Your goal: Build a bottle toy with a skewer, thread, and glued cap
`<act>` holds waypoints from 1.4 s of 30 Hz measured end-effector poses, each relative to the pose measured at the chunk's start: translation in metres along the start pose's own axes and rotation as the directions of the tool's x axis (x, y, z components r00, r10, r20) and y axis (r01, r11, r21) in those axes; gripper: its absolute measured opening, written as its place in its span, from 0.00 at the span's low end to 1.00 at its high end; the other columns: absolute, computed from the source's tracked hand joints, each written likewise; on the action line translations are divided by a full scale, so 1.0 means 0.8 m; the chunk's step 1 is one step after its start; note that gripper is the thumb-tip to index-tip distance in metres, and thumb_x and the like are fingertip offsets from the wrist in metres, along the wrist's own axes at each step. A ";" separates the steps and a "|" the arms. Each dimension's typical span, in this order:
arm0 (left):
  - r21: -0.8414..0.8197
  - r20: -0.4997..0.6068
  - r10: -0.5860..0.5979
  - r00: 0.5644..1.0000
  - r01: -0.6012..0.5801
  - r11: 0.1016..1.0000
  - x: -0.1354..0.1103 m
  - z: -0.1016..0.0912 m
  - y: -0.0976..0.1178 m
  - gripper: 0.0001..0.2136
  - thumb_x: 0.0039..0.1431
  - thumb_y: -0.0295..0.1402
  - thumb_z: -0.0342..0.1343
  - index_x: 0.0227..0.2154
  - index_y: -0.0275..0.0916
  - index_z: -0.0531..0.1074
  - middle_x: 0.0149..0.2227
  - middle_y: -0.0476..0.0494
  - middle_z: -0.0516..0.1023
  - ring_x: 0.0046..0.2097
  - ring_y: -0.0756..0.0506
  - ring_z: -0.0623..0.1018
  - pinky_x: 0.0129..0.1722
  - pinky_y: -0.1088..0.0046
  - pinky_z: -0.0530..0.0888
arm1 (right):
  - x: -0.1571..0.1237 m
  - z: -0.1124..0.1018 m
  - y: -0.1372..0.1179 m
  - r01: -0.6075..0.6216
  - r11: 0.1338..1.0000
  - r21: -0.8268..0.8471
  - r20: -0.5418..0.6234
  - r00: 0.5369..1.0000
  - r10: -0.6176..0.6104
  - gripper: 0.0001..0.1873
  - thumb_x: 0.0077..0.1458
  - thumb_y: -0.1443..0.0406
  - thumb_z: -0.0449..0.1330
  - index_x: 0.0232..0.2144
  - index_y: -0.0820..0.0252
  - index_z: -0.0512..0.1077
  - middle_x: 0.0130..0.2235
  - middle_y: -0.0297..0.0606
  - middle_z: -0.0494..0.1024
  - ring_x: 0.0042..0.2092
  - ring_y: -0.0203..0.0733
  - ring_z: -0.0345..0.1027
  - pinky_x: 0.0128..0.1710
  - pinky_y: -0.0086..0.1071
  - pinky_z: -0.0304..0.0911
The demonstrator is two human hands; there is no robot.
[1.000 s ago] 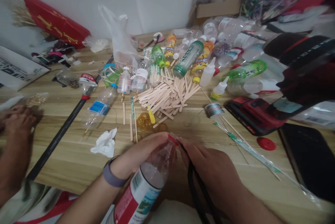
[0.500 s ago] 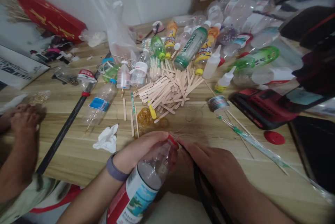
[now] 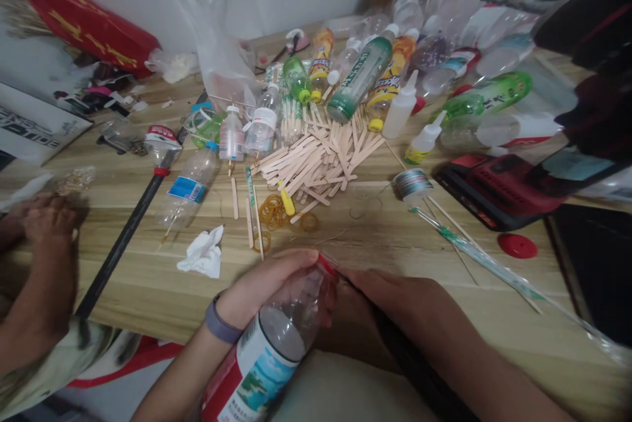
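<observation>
My left hand [image 3: 266, 284] is wrapped round the neck of a clear plastic bottle [image 3: 276, 343] with a red and white label, held at the table's near edge. My right hand [image 3: 395, 297] sits against the bottle's red-ringed mouth [image 3: 328, 264], fingers pressed together on a thin black tool or strap [image 3: 390, 336] that runs back under my wrist; what it is I cannot make out. A purple band circles my left wrist [image 3: 220, 323].
A heap of wooden craft sticks [image 3: 316, 158], rubber bands [image 3: 272, 210], a thread spool [image 3: 413, 184], glue bottles [image 3: 401, 112] and many plastic bottles [image 3: 360, 83] cover the wooden table [image 3: 148, 277]. A crumpled tissue [image 3: 203, 254], black rod [image 3: 123, 237], red case [image 3: 498, 188] and red cap [image 3: 517, 245] lie nearby. Another person's hand [image 3: 47, 224] rests at left.
The view has tilted slightly downward and toward me. My hands stay together at the bottle mouth; the right hand has drawn a little closer in. The other person's hand barely shifted.
</observation>
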State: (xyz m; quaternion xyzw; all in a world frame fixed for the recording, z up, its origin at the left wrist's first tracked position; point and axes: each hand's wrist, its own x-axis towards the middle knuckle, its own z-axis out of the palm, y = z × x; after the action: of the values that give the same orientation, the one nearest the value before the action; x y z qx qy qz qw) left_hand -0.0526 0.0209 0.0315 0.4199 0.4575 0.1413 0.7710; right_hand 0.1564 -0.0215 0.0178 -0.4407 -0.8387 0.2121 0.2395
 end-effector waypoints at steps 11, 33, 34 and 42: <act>-0.322 0.268 -0.094 0.959 0.181 0.929 0.000 -0.001 -0.017 0.16 0.61 0.45 0.54 0.33 0.36 0.75 0.28 0.45 0.80 0.28 0.46 0.80 0.30 0.71 0.72 | 0.012 -0.036 0.010 -0.233 0.903 0.360 0.254 0.956 0.146 0.11 0.58 0.73 0.63 0.29 0.52 0.81 0.24 0.26 0.70 0.25 0.30 0.65 0.23 0.22 0.56; -0.330 0.330 -0.020 0.944 0.135 0.934 0.005 0.007 -0.019 0.20 0.57 0.49 0.59 0.29 0.33 0.74 0.26 0.43 0.78 0.23 0.47 0.78 0.26 0.71 0.71 | 0.038 -0.060 0.034 -0.613 0.702 0.362 0.710 0.670 0.219 0.16 0.54 0.56 0.64 0.22 0.61 0.72 0.16 0.26 0.67 0.18 0.28 0.61 0.15 0.19 0.47; -0.335 0.343 -0.013 0.939 0.135 0.933 0.006 0.007 -0.020 0.20 0.57 0.49 0.59 0.29 0.32 0.74 0.26 0.43 0.79 0.23 0.47 0.78 0.26 0.71 0.71 | 0.043 -0.064 0.035 -0.638 0.687 0.348 0.748 0.630 0.206 0.16 0.53 0.56 0.64 0.23 0.61 0.72 0.17 0.26 0.67 0.18 0.28 0.62 0.15 0.19 0.48; -0.301 0.331 -0.069 0.941 0.175 0.937 0.001 0.012 -0.015 0.20 0.54 0.49 0.61 0.31 0.33 0.76 0.26 0.43 0.79 0.26 0.47 0.78 0.29 0.71 0.72 | 0.071 -0.078 0.037 -0.728 0.556 0.400 0.858 0.511 0.051 0.10 0.48 0.62 0.63 0.21 0.62 0.72 0.19 0.24 0.68 0.16 0.24 0.57 0.13 0.16 0.50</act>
State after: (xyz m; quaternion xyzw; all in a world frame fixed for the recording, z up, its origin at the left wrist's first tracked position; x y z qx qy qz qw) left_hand -0.0467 0.0089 0.0236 0.2741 0.3241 0.0973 0.9002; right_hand 0.1839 0.0509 0.0630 -0.3666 -0.5545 0.7454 -0.0498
